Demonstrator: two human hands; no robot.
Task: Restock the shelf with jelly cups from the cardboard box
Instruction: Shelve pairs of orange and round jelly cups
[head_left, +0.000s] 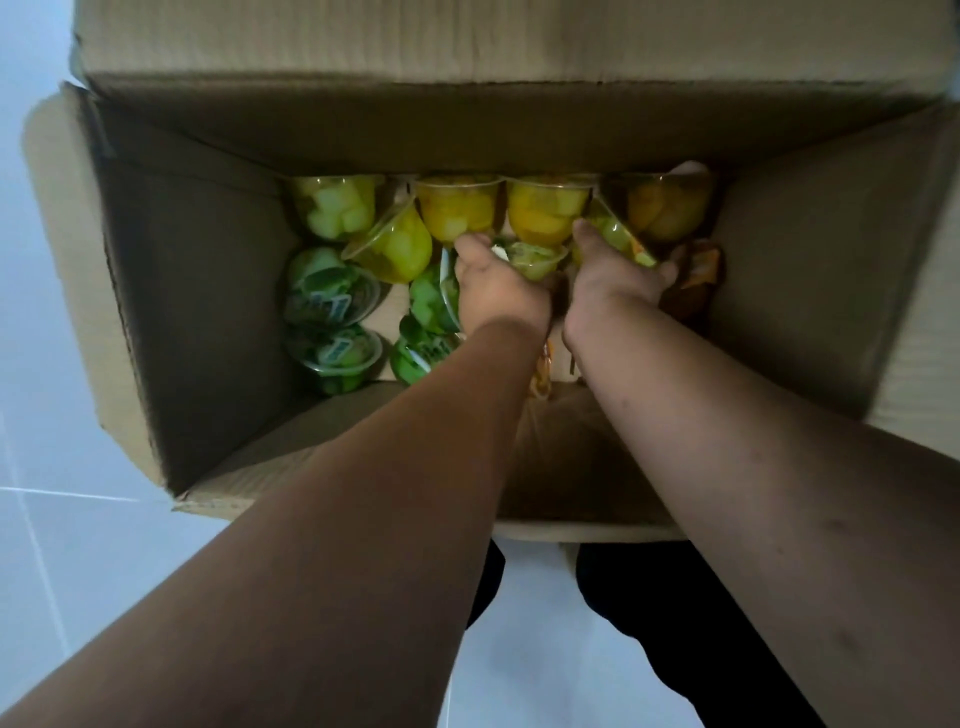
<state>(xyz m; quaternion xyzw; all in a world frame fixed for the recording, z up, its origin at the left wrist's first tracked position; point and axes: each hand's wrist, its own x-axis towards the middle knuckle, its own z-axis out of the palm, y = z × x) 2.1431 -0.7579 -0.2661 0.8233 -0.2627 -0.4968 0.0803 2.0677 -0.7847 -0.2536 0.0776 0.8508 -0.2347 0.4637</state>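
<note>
An open cardboard box (171, 291) stands on the floor with several jelly cups at its bottom, yellow and orange ones (457, 208) along the far wall, green ones (332, 296) at the left. Both my arms reach deep into it. My left hand (498, 291) grips a pale green cup (535, 260) lying between the hands. My right hand (613, 280) curls round a tilted green-yellow cup (618, 239) just to the right. The fingers of both hands are mostly hidden under the cups.
The box flaps (467, 41) stand open on all sides. White tiled floor (62, 519) lies to the left and below. My dark trouser legs (649, 623) show under the near box edge. No shelf is in view.
</note>
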